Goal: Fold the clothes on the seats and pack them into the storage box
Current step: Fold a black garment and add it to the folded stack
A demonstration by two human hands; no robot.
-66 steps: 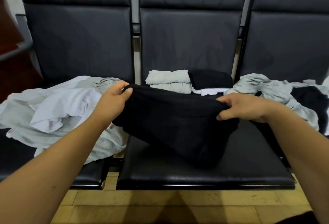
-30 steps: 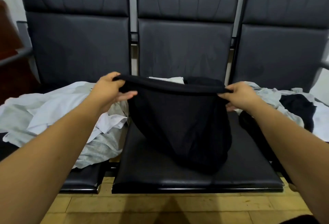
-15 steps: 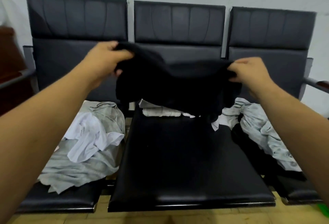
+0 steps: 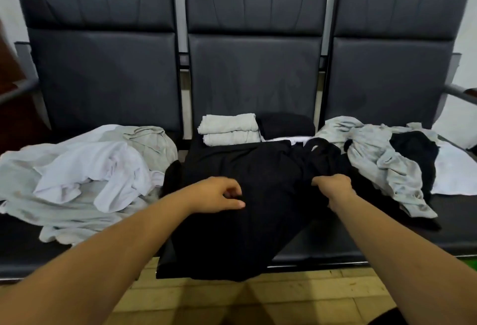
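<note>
A black garment lies spread over the middle seat, its lower edge hanging past the seat's front. My left hand rests on its middle with curled fingers pinching the cloth. My right hand grips a bunched fold on the garment's right side. Behind it, against the backrest, sit folded grey clothes and a folded black piece. The storage box is out of view.
A loose heap of white and grey clothes covers the left seat. Crumpled grey, black and white clothes lie on the right seat. Metal armrests stand at both ends of the bench. Wooden floor lies below.
The black garment, held up in the air before, has come down flat onto the middle seat. Both hands dropped with it and now sit on its surface.
</note>
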